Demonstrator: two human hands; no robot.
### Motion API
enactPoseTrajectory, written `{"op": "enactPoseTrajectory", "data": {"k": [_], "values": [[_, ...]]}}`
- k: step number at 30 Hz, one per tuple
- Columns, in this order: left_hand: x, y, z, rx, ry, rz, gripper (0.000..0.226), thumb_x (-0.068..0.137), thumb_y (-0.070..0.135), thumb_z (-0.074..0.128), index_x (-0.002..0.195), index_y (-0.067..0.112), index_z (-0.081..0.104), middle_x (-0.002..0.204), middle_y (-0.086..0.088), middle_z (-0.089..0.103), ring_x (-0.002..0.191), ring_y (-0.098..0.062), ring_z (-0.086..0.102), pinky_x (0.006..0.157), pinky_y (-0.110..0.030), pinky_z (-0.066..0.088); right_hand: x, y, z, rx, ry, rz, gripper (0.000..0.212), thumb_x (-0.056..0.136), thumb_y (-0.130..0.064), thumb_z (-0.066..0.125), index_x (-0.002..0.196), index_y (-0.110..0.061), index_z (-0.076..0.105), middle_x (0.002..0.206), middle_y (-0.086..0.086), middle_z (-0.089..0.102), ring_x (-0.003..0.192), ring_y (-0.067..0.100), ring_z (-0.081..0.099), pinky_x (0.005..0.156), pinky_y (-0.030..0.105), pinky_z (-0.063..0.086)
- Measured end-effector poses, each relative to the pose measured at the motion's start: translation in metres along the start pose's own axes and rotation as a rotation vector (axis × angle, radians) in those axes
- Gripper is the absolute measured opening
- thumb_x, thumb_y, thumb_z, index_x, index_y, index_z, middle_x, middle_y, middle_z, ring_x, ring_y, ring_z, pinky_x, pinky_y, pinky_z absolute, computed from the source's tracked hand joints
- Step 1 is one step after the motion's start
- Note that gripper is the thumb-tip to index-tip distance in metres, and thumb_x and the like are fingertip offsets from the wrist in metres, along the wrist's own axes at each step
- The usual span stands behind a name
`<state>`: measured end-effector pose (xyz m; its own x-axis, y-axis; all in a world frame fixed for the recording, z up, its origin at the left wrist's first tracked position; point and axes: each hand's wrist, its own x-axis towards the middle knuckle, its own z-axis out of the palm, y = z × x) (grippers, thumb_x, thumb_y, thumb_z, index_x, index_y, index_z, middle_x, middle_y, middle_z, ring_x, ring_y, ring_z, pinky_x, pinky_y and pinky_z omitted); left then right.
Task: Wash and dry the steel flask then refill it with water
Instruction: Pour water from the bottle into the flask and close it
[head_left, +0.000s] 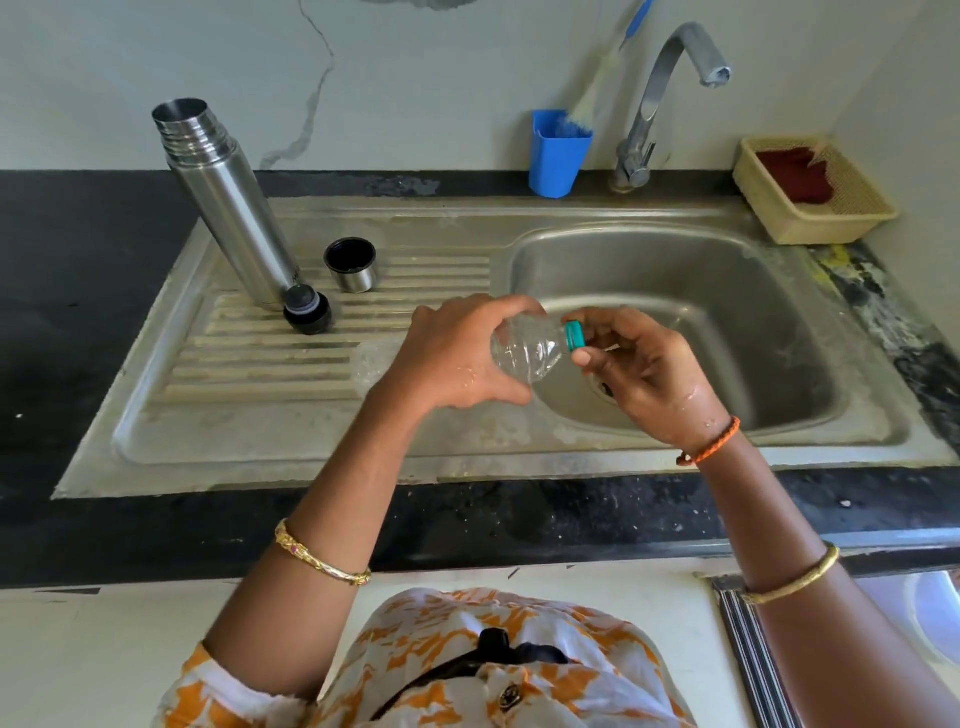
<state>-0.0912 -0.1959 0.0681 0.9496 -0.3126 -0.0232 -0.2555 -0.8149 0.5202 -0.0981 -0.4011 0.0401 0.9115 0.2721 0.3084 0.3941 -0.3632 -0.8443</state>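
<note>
The steel flask (228, 202) stands open-mouthed on the ribbed drainboard (260, 364) at the sink's left end, near the back edge, with its black stopper (307, 312) touching its foot and the steel cup (350, 265) just beside it. Over the front left rim of the basin (675, 332), the left hand (452, 358) wraps a clear plastic bottle (524, 348) held on its side, while the right hand (644, 364) pinches the teal cap (575, 335) between fingertips. Both hands look wet, so the likely trouble is slippage: the thin bottle could squash under the grip and spurt once the cap comes free, or the cap could drop into the basin. Pouring into the flask's narrow mouth may also spill or topple it.
</note>
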Motion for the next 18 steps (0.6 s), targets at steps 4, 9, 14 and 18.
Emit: {"op": "enactPoseTrajectory", "data": {"k": [4,9,14,18], "values": [[0.0,0.004,0.008,0.073,0.162,0.047,0.076,0.062,0.042,0.082,0.131,0.039,0.049,0.103,0.006,0.058,0.1,-0.015,0.05,0.084,-0.033,0.03,0.007,-0.003,-0.002,-0.234,0.062,-0.097,0.03,0.084,-0.021,0.064,0.109,-0.006,0.066,0.088,0.008,0.061,0.077,0.016,0.061,0.074,0.014,0.049],[0.007,-0.001,0.006,-0.111,0.135,0.035,0.075,0.06,0.038,0.085,0.128,0.038,0.052,0.103,0.008,0.06,0.096,-0.013,0.054,0.092,-0.041,0.042,0.022,-0.011,-0.011,-0.129,-0.003,-0.021,0.027,0.079,-0.031,0.071,0.105,-0.025,0.065,0.091,0.006,0.066,0.082,0.02,0.067,0.077,0.032,0.056],[0.024,-0.008,-0.007,-0.158,0.031,0.023,0.072,0.06,0.041,0.084,0.125,0.038,0.053,0.105,0.008,0.061,0.095,-0.014,0.057,0.089,-0.042,0.046,0.034,-0.012,-0.008,0.093,-0.085,0.045,0.035,0.077,-0.032,0.069,0.11,-0.026,0.06,0.107,0.009,0.065,0.09,0.012,0.066,0.076,0.032,0.058],[0.041,-0.011,-0.009,-0.458,0.017,-0.042,0.065,0.06,0.047,0.083,0.118,0.035,0.056,0.098,0.014,0.064,0.088,-0.009,0.064,0.08,-0.038,0.055,0.048,-0.011,-0.002,0.238,-0.052,0.09,0.061,0.069,-0.047,0.073,0.123,-0.026,0.053,0.113,-0.002,0.063,0.096,0.009,0.064,0.079,0.024,0.055]]}}
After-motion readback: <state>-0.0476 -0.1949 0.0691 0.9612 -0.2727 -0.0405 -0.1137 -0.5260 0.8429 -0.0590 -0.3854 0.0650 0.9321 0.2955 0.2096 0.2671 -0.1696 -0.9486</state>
